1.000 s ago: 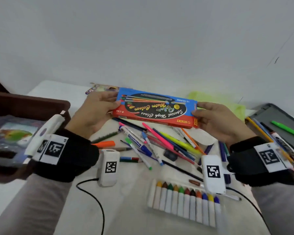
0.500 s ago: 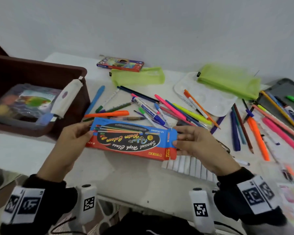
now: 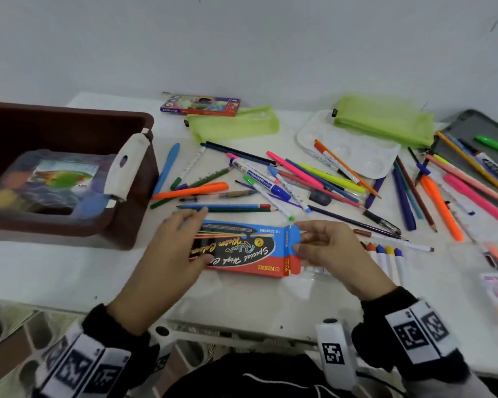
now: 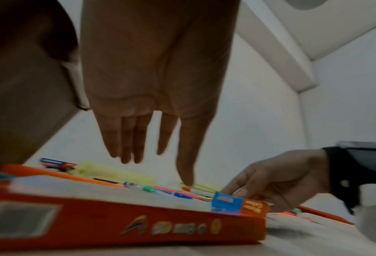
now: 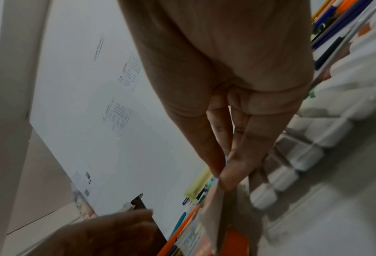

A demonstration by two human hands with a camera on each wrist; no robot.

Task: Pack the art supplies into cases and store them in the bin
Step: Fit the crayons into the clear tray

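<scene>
Opening a water-colour pen box at its end flap, on the white table.
Left: brown bin, one clear case already inside, so storage looks begun. Left hand, fingers straight, presses the box's left end flat, likely to steady it. Right hand pinches the raised flap, apparently freeing the mouth for loading. Beyond: loose pens, green mesh pouches, palette, unpacked. Right: crayons.

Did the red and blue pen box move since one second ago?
Yes. The pen box came nearer the person: from above the pen pile to its near side, left of the crayons.
</scene>
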